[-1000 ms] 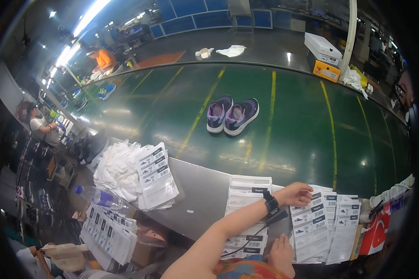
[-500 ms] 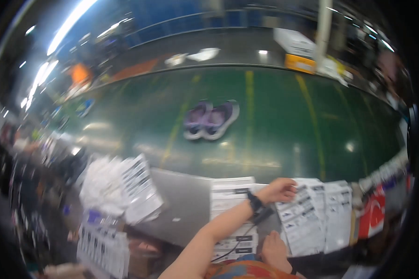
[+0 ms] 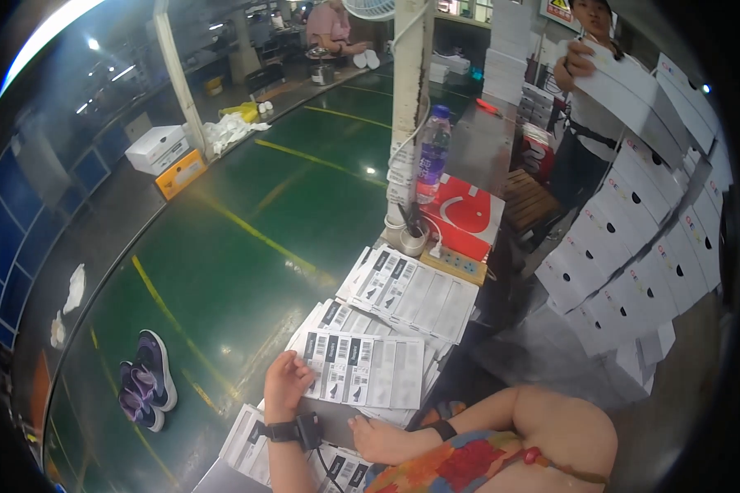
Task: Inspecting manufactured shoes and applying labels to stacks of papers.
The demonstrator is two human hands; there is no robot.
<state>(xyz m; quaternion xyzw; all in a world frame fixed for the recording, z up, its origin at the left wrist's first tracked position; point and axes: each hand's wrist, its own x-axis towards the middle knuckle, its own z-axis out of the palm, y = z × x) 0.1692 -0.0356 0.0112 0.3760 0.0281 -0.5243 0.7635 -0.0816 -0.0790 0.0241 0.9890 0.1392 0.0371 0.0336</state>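
My left hand, a black band and boxy device on its wrist, has its fingers curled at the left edge of a printed label sheet. Its fingertips seem to hold that edge. This sheet tops a fanned stack of white label sheets along the bench edge. Lower down, my right hand, also with a black wristband, rests near the stack's near edge, fingers stretched forward and nothing visible in them. Below my left wrist lie more label sheets. A pair of dark purple sneakers sits on the green belt to the left.
A green conveyor belt with yellow lines runs alongside. Past the sheets stand a power strip, a red box, a bottle and a pillar. At right, a person holds white boxes beside stacked boxes.
The view has swung to the right, bringing the pillar, bottle, stacked boxes and a person into sight. The sneakers now appear at lower left. My left hand is now at the sheet's left edge.
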